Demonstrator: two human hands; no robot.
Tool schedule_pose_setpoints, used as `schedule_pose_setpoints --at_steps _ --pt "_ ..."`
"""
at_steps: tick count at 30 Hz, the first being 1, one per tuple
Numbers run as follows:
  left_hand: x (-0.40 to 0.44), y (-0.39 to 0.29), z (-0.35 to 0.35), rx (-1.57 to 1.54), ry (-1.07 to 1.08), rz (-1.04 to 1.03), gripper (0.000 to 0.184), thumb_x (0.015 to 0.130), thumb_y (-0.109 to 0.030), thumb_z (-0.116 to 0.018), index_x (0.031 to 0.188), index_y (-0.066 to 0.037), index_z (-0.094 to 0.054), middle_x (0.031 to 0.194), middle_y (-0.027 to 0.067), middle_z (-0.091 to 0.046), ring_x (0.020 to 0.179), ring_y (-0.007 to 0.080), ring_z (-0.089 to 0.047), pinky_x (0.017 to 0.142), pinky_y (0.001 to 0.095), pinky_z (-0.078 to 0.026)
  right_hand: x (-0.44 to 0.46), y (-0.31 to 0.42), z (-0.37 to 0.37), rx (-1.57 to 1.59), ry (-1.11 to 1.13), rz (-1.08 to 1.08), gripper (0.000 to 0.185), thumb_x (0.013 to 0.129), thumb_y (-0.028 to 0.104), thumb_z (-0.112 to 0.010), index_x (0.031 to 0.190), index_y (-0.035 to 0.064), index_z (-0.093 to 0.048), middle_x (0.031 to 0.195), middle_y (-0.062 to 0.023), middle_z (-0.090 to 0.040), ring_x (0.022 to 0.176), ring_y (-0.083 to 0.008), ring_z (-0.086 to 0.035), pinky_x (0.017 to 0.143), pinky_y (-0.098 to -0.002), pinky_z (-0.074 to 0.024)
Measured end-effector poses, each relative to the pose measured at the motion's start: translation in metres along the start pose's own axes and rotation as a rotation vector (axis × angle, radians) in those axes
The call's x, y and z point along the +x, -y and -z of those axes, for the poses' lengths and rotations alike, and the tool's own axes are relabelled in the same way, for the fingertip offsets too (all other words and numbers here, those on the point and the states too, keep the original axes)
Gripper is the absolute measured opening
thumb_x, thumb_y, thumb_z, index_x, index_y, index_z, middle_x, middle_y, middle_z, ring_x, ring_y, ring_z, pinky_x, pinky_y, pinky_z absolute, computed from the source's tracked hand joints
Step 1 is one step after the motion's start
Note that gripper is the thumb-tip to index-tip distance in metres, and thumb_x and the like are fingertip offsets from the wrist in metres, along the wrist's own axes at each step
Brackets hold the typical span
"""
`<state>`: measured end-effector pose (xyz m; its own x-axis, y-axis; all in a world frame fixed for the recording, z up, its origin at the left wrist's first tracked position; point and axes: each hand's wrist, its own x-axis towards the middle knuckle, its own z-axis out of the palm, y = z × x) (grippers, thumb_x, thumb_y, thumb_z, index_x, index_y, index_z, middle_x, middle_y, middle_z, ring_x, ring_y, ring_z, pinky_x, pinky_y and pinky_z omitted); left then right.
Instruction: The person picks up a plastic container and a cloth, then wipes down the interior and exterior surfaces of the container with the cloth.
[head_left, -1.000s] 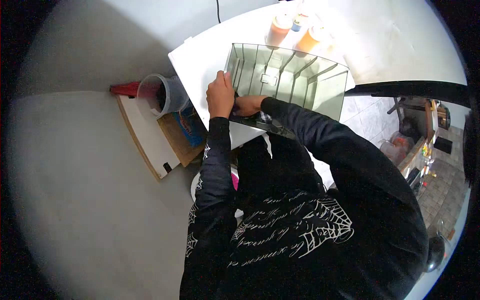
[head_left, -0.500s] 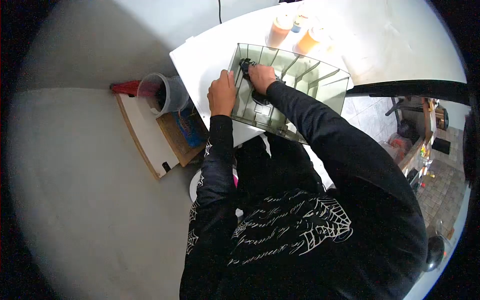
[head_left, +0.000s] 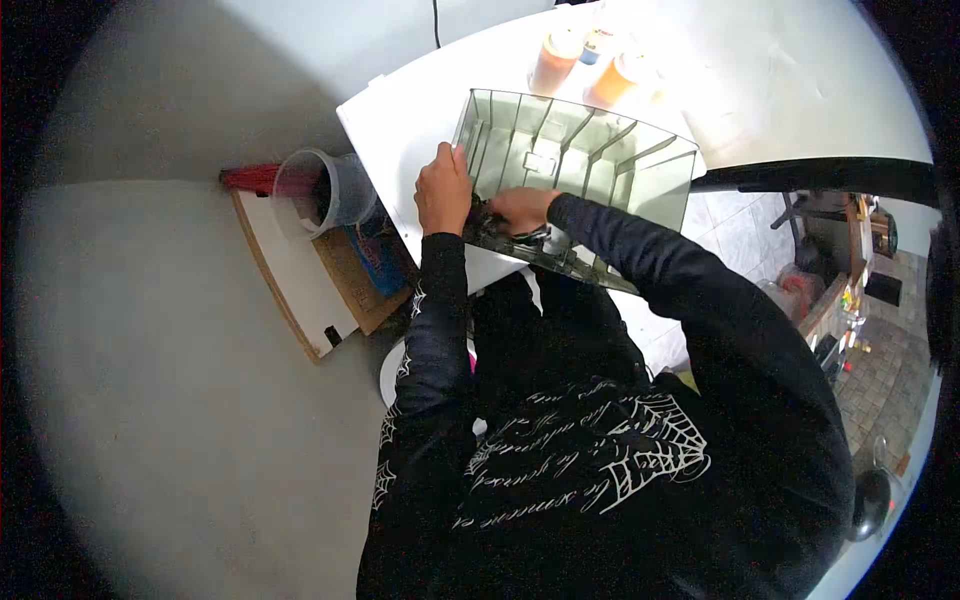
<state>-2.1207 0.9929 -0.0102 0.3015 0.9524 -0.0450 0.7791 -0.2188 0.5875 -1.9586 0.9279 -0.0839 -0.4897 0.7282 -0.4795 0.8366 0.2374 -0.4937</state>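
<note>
A translucent greenish plastic drawer (head_left: 640, 190) with ribbed walls lies on the white table, its inside facing up. My left hand (head_left: 444, 190) is closed over the drawer's left rim. Inside the drawer, my right hand (head_left: 522, 210) presses a crumpled black cloth-like thing (head_left: 482, 222) against the near left corner. Parts of the black thing show on both sides of that hand; its exact kind is hard to make out.
Jars with orange contents (head_left: 556, 62) stand on the white table (head_left: 395, 130) behind the drawer. Left of the table are a clear plastic bucket (head_left: 350, 190) and a wooden-edged board (head_left: 290, 260). A kitchen counter with several items (head_left: 835, 330) is at far right.
My right hand has moved the black thing from the drawer's far left part toward me, into the near left corner. My left hand stays on the rim.
</note>
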Motion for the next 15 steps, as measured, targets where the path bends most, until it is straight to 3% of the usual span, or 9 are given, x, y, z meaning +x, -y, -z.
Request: schedule_pose_setpoints --at_steps 3,5,7,9,13,14,15 --pt "-0.004 0.003 -0.002 -0.043 -0.034 -0.011 0.036 0.112 -0.037 -0.047 0.105 -0.005 -0.06 0.085 0.0286 -0.07 0.086 0.0548 -0.067 0.075 0.0653 -0.05 -0.007 0.004 0.006 -0.165 -0.02 -0.065 0.033 0.087 0.034 -0.074 0.109 0.0088 -0.073 0.096 -0.0212 -0.076 0.095 -0.0437 -0.074 0.079 -0.0551 -0.0592" --pt "-0.012 0.005 0.001 -0.054 -0.034 -0.004 0.036 0.112 -0.037 -0.048 0.103 -0.004 -0.06 0.084 0.0289 -0.069 0.085 0.0546 -0.066 0.074 0.0649 -0.049 -0.006 0.005 -0.002 -0.251 -0.138 -0.273 0.032 0.085 0.035 -0.076 0.109 0.0132 -0.075 0.093 -0.0167 -0.076 0.09 -0.0399 -0.076 0.074 -0.0539 -0.0597" --pt "-0.012 0.008 0.002 -0.06 -0.049 -0.023 0.036 0.112 -0.037 -0.048 0.102 -0.004 -0.06 0.083 0.0288 -0.069 0.083 0.0543 -0.066 0.073 0.0645 -0.049 -0.004 -0.013 0.003 -0.225 -0.257 -0.292 0.026 0.086 0.031 -0.074 0.106 0.0142 -0.076 0.093 -0.0151 -0.077 0.088 -0.0383 -0.077 0.072 -0.0529 -0.0601" --pt "-0.01 0.013 -0.001 -0.077 -0.047 -0.063 0.037 0.111 -0.036 -0.05 0.098 -0.004 -0.06 0.081 0.0287 -0.068 0.08 0.0536 -0.066 0.07 0.0638 -0.049 0.008 -0.034 0.009 -0.112 -0.432 -0.544 0.031 0.086 0.032 -0.074 0.109 0.0111 -0.075 0.096 -0.0171 -0.078 0.09 -0.0391 -0.077 0.074 -0.0523 -0.0611" --pt "-0.011 0.01 0.0 -0.082 -0.055 -0.057 0.037 0.112 -0.034 -0.05 0.097 -0.002 -0.059 0.081 0.0294 -0.066 0.082 0.0536 -0.065 0.07 0.0613 -0.048 0.019 -0.025 0.01 0.121 -0.522 -0.727 0.04 0.091 0.04 -0.07 0.111 0.0049 -0.072 0.1 -0.0236 -0.077 0.095 -0.0433 -0.075 0.084 -0.0551 -0.0604" --pt "-0.01 0.015 -0.002 -0.171 -0.039 -0.067 0.038 0.112 -0.035 -0.05 0.096 -0.001 -0.058 0.081 0.0286 -0.066 0.084 0.0542 -0.065 0.07 0.0594 -0.049 0.009 -0.009 0.011 0.214 -0.641 -0.683 0.044 0.093 0.043 -0.067 0.103 0.0007 -0.072 0.101 -0.0268 -0.076 0.097 -0.0459 -0.074 0.087 -0.0555 -0.0596" --pt "-0.004 0.027 -0.012 -0.264 -0.004 -0.043 0.036 0.111 -0.037 -0.051 0.108 -0.003 -0.061 0.088 0.032 -0.069 0.09 0.0557 -0.065 0.079 0.0641 -0.048 0.023 -0.027 -0.009 0.267 -0.654 -0.627 0.052 0.092 0.047 -0.068 0.103 -0.0031 -0.071 0.104 -0.0283 -0.075 0.098 -0.0472 -0.073 0.09 -0.0544 -0.0588"
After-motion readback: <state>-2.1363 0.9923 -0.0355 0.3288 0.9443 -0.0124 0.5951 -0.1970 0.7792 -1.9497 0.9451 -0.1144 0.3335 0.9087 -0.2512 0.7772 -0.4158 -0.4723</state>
